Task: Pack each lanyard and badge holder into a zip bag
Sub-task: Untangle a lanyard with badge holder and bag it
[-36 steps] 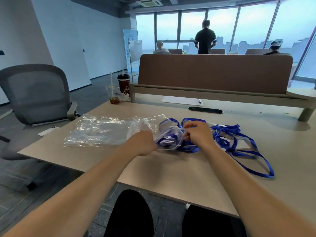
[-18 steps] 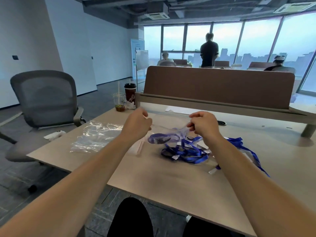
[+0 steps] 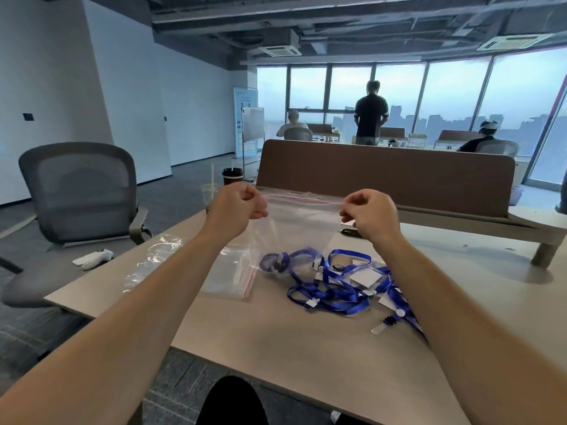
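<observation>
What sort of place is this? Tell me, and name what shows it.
Most likely an open-plan office, high in a city building: a mesh office chair, a desk with a brown divider screen, and tall windows over a skyline.

lanyards [image 3: 331,289], bags [image 3: 227,271] on desk [image 3: 276,348]

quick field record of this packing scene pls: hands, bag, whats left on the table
left hand: pinches one top corner of the held zip bag
right hand: pinches the other top corner
held zip bag: hangs above the table, red seal strip stretched between the hands; open or closed cannot be told
contents: blue lanyard coil at its bottom, apparently inside
loose lanyards: tangled blue pile with badge holders on the table
spare zip bags: flat on the table, left of the pile
background: coffee cup, grey chair
</observation>
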{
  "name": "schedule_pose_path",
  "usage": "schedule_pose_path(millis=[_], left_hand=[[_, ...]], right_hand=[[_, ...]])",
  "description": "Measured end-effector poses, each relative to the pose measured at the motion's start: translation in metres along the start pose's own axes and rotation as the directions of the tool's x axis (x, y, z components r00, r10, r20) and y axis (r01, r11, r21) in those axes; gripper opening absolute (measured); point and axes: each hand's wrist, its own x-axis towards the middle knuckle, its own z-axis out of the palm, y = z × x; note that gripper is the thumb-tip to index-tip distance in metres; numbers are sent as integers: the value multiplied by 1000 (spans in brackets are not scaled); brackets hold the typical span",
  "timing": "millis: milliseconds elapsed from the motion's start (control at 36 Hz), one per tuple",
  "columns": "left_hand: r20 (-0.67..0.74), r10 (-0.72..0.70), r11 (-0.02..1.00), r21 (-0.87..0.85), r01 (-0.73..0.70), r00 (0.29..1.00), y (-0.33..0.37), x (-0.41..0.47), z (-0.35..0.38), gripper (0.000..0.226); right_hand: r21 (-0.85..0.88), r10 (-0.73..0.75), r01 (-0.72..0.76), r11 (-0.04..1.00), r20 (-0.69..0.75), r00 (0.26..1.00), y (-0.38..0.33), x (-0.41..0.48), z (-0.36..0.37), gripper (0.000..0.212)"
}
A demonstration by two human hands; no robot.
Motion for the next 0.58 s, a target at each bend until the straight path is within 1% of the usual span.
schedule_pose_path(millis=[28, 83, 167, 250, 333, 389, 583], left_hand=[[-13, 2, 1000, -4, -2, 1000, 2, 2, 0, 8], [-37, 24, 999, 46, -22, 999, 4, 5, -1, 8], [-87, 49, 993, 115, -39, 995, 4, 7, 1, 10], [-97, -25, 998, 47, 30, 995, -1, 7, 6, 13], [-43, -120, 990, -83, 117, 992, -7, 4, 13, 14], [-17, -141, 982, -131, 137, 990, -12, 1, 17, 16], [-24, -223, 949, -234, 212, 974, -23, -8, 26, 16]], right_hand=[[-22, -35, 34, 999, -18, 999, -3, 1, -1, 7], [-49, -69, 68, 997, -32, 997, -8, 4, -3, 7], [-8, -47, 47, 999, -21, 999, -8, 9, -6, 7], [96, 11, -13, 995, 26, 1000, -3, 9, -6, 5], [175, 68, -81, 981, 79, 995, 5, 6, -5, 5], [209, 86, -106, 972, 103, 991, 9, 4, -3, 8], [110, 138, -154, 982, 141, 980, 16, -2, 2, 15]])
